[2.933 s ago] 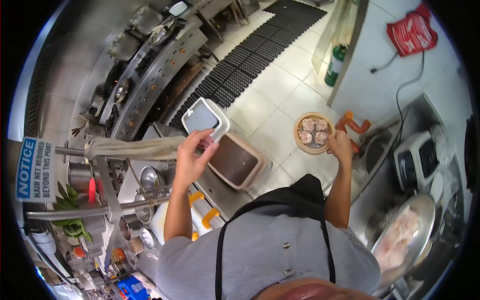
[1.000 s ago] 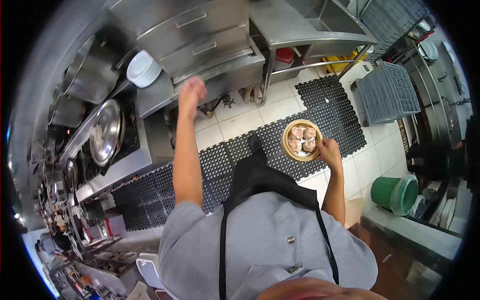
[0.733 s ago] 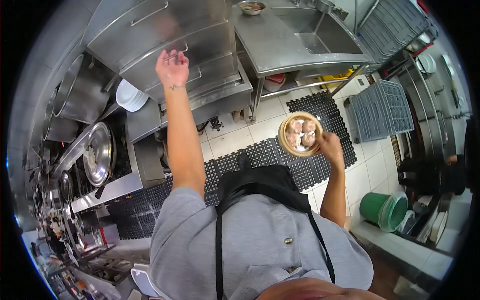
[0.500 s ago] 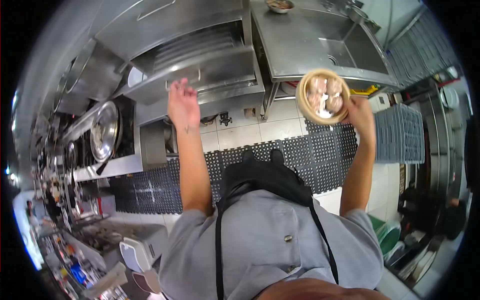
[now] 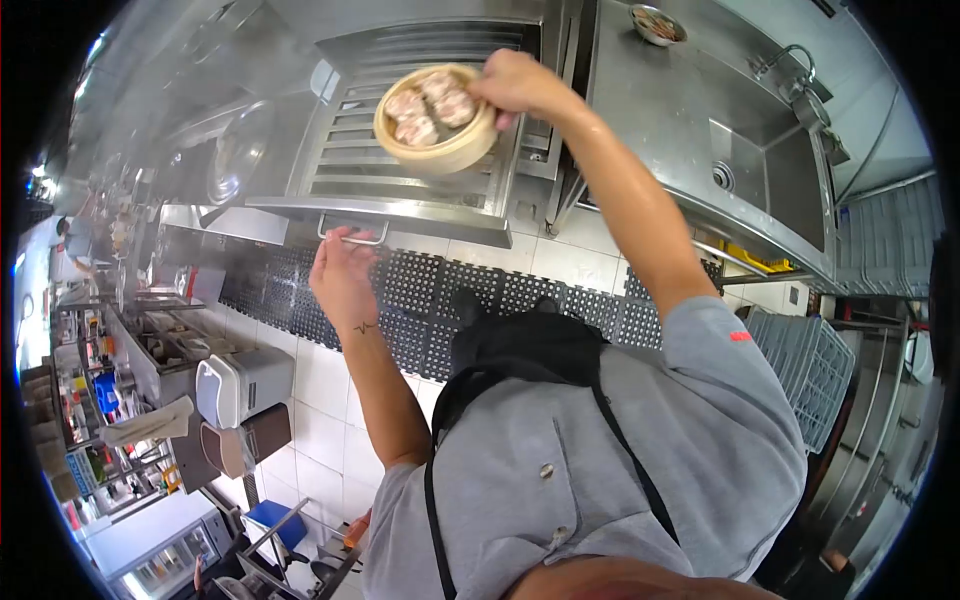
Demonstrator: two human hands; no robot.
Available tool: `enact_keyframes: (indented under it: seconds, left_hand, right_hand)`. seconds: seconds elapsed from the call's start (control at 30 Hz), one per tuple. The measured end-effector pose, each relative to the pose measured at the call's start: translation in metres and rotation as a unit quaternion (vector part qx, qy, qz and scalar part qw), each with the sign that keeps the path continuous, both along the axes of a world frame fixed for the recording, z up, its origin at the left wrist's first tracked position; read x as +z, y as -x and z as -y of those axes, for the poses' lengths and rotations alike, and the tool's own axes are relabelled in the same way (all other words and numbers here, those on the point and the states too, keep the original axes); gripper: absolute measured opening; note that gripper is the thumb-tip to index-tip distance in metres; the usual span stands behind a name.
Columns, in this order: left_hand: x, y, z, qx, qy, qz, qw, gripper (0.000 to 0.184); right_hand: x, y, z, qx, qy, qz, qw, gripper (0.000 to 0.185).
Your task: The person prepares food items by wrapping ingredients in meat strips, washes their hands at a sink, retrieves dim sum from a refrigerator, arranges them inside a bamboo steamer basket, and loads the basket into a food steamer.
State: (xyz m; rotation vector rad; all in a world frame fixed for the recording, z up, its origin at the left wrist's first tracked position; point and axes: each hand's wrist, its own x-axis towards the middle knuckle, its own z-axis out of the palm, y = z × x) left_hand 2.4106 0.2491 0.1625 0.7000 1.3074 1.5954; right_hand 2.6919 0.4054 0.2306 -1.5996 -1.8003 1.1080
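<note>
My right hand (image 5: 518, 84) grips the rim of a round bamboo steamer basket (image 5: 447, 156). Several pale pink dumplings (image 5: 437, 92) sit in the basket. It is over a pulled-out steel steamer drawer (image 5: 350, 180) with a slatted rack, whose far part it partly hides. My left hand (image 5: 345, 270) is at the drawer's front, its fingers closed round the metal handle (image 5: 372, 237). Whitish steam blurs the area left of the drawer.
A steel counter with a sink (image 5: 740, 165) and faucet (image 5: 790, 60) stands on the right, a bowl of food (image 5: 657, 26) at its back. Grey plastic racks (image 5: 800, 370) stand at right. Black perforated mats (image 5: 400, 290) cover part of the tiled floor. Lidded bins (image 5: 240, 385) stand at left.
The steamer drawer has come out towards me, with my left hand now on its handle. My right hand has carried the basket leftward, from near the sink counter to over the drawer. Steam has appeared.
</note>
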Motion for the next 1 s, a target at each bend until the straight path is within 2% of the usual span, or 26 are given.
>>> enact_keyframes:
  seconds: [0.13,0.23,0.27,0.33,0.37,0.5,0.57,0.63,0.7,0.77,0.87,0.93,1.0]
  left_hand:
    - [0.003,0.014,-0.006,-0.019,0.019,-0.039,0.999,0.029]
    - [0.008,0.015,-0.02,-0.016,0.016,-0.028,0.999,0.029]
    - [0.007,0.016,-0.027,-0.031,0.012,-0.033,0.999,0.029]
    - [0.004,0.013,-0.05,-0.05,0.006,-0.031,0.998,0.028]
    - [0.001,0.01,-0.064,-0.071,-0.002,-0.028,0.997,0.028]
    - [0.003,-0.013,-0.131,-0.141,-0.005,-0.04,0.989,0.027]
    - [-0.007,-0.02,-0.177,-0.189,-0.012,-0.007,0.982,0.025]
    - [-0.005,-0.034,-0.21,-0.21,-0.006,0.019,0.977,0.025]
    - [-0.003,-0.048,-0.244,-0.214,0.015,0.025,0.976,0.027]
    - [-0.011,-0.054,-0.273,-0.264,0.003,0.055,0.963,0.033]
    - [-0.007,-0.062,-0.294,-0.262,0.033,0.038,0.964,0.032]
    - [-0.018,-0.052,-0.299,-0.342,0.019,0.031,0.939,0.029]
    - [-0.037,-0.032,-0.279,-0.408,-0.007,0.016,0.913,0.031]
  right_hand:
    - [-0.019,0.023,-0.016,-0.002,0.003,0.036,0.999,0.033]
    - [-0.032,0.001,0.003,-0.09,-0.052,-0.08,0.991,0.03]
    - [-0.036,-0.012,0.019,-0.135,-0.087,-0.153,0.975,0.028]
    - [-0.045,-0.038,0.055,-0.215,-0.097,-0.225,0.945,0.029]
    - [-0.055,-0.054,0.072,-0.24,-0.074,-0.207,0.946,0.026]
    - [-0.152,-0.12,0.141,-0.269,-0.013,-0.038,0.962,0.028]
    - [-0.18,-0.135,0.191,-0.292,0.023,-0.027,0.956,0.027]
    - [-0.18,-0.13,0.238,-0.354,0.06,0.01,0.933,0.026]
    - [-0.189,-0.119,0.275,-0.419,0.078,0.009,0.905,0.024]
    - [-0.2,-0.105,0.302,-0.456,0.1,-0.022,0.884,0.021]
    - [-0.199,-0.067,0.324,-0.46,0.099,-0.046,0.881,0.021]
    - [-0.209,-0.035,0.331,-0.472,0.09,-0.059,0.875,0.02]
    - [-0.217,-0.001,0.325,-0.434,0.074,-0.016,0.898,0.021]
